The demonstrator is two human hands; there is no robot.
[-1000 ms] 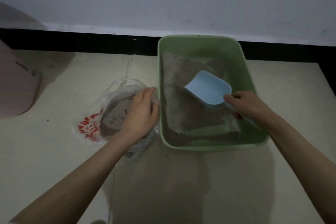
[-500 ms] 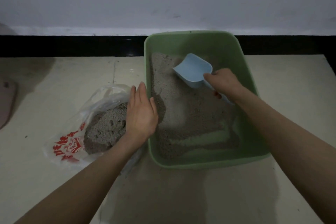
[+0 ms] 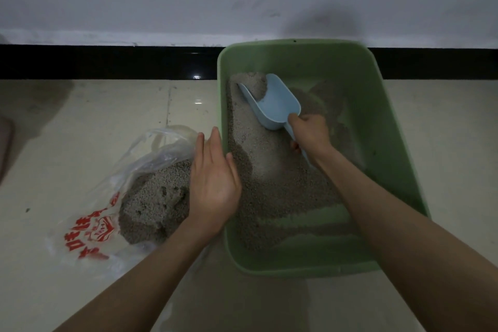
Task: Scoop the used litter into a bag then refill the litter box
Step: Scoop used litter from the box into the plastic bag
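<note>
The right hand (image 3: pixel 310 133) grips the blue scoop (image 3: pixel 272 102), dug into litter at the far end of the green litter box (image 3: pixel 398 143). The left hand (image 3: pixel 213 180) hovers flat-fingered, holding nothing, beside the sagging plastic bag (image 3: pixel 129 183); unsupported, its mouth may collapse and spill litter.

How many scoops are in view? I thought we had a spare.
1: the blue scoop, inside the green litter box, dug into litter, handle gripped by the right hand.
</note>
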